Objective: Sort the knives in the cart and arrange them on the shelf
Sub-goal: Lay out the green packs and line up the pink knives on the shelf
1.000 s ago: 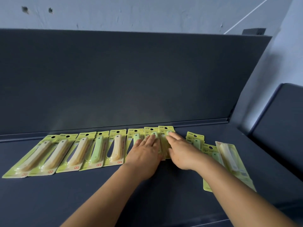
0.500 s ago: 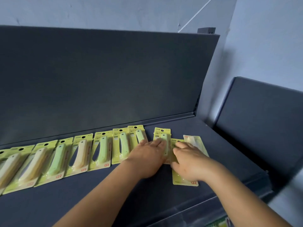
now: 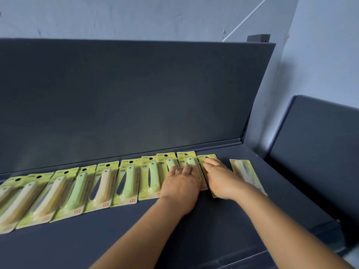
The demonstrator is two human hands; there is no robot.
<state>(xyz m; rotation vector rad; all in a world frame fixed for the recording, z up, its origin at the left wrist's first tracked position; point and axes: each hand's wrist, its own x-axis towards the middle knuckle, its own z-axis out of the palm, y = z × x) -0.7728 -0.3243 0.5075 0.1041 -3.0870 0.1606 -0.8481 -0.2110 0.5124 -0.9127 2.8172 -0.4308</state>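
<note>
Shelf: a dark grey, matte, flat shelf (image 3: 194,230) with a tall upright back panel (image 3: 136,98) of the same finish.
Knives: a row of packs (image 3: 128,183) lies flat on the shelf, side by side and slightly overlapping, running from the left edge to the hands. Each is a thin yellow-green card with a round hanging hole at the far end and a clear glossy blister over one curved folding fruit knife.
Handle colours: some cream, some pale green, smooth and rounded.
Lone pack (image 3: 246,173): a cream knife, lying apart to the right of the row, angled.
Left hand (image 3: 181,183): palm down, fingers straight and slightly spread, pressing on two green-knife packs.
Right hand (image 3: 221,179): palm down, fingers straight and close together, resting on the row's last pack (image 3: 206,159).
</note>
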